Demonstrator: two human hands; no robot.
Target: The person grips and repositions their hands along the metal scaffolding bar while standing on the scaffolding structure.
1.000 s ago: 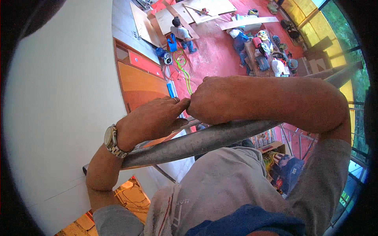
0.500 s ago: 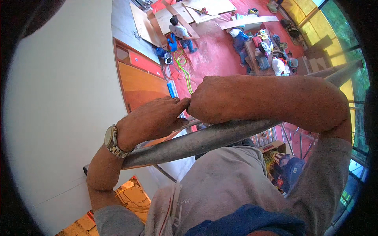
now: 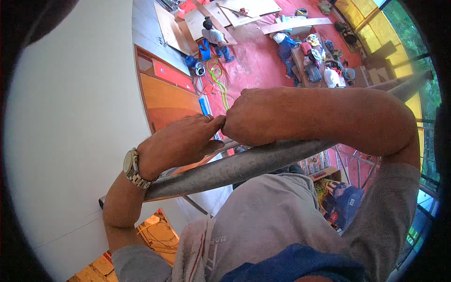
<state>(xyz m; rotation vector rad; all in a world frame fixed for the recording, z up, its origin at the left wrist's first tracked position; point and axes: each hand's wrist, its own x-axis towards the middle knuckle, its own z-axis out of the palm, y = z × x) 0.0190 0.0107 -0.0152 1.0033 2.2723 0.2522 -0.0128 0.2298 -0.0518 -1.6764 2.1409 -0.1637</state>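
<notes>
A grey metal tube (image 3: 244, 167) runs diagonally in front of my body, with a thinner bar partly visible behind it. My left hand (image 3: 183, 138), a watch above its wrist and a ring on one finger, lies over the bars with its index finger extended and thumb apart; its other fingertips are hidden. Beside it, touching or nearly touching that index finger, my right hand (image 3: 249, 117) is closed in a fist above the tube; whatever is inside is hidden. My right forearm (image 3: 319, 113) spans across over the tube.
A pale wall (image 3: 66, 131) fills the left, beside an orange door (image 3: 167, 103). Far below, another person (image 3: 213, 37) stands on pink flooring near boards (image 3: 239, 11) and a green hose (image 3: 218, 84). A bench piled with bags (image 3: 314, 61) is at right. Metal frames (image 3: 352, 160) stand below.
My right hand and forearm sit very slightly higher in the picture. My left hand keeps almost the same pose over the bars.
</notes>
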